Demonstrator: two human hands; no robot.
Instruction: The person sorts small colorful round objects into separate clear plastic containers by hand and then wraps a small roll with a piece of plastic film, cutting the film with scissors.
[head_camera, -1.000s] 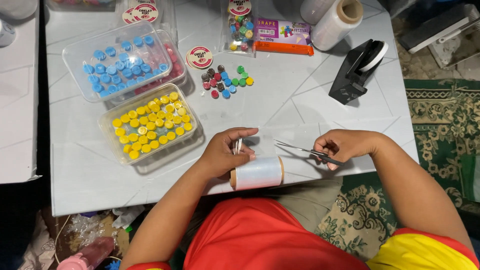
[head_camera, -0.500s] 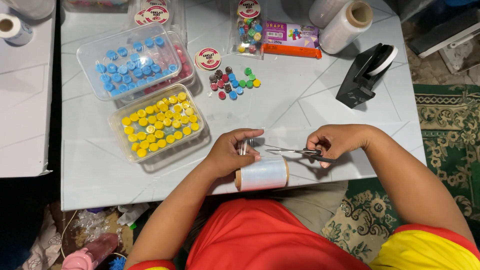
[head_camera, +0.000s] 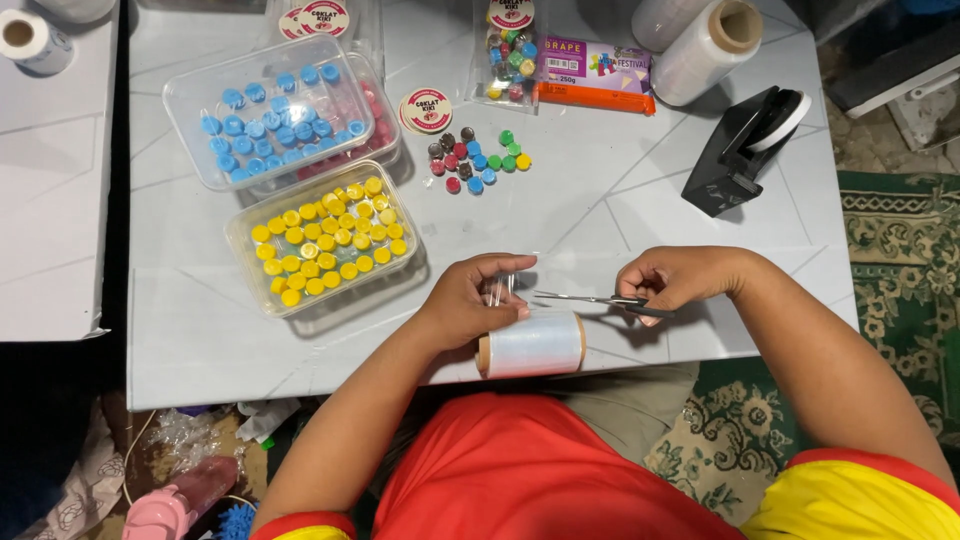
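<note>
— How is the clear film strip (head_camera: 497, 290) likely to handle?
— It is judged thin, light and limp, best pinched near its edge. It is held just above the film roll (head_camera: 530, 345), pinched shut between the fingers of the left hand (head_camera: 468, 300).

— And the scissors (head_camera: 600, 300)?
— One pair is gripped by the right hand (head_camera: 678, 280), fingers closed on the handles, blades nearly shut, right of the roll.

— What is counted beyond the roll?
— Three tubs of caps are seen on the worktop (head_camera: 600, 210): yellow (head_camera: 325, 240), blue (head_camera: 268, 110) and a red one beneath. One tape dispenser (head_camera: 740, 150) stands farther off.

Left hand (head_camera: 470, 300) fingers pinched; right hand (head_camera: 672, 280) fingers curled.
</note>
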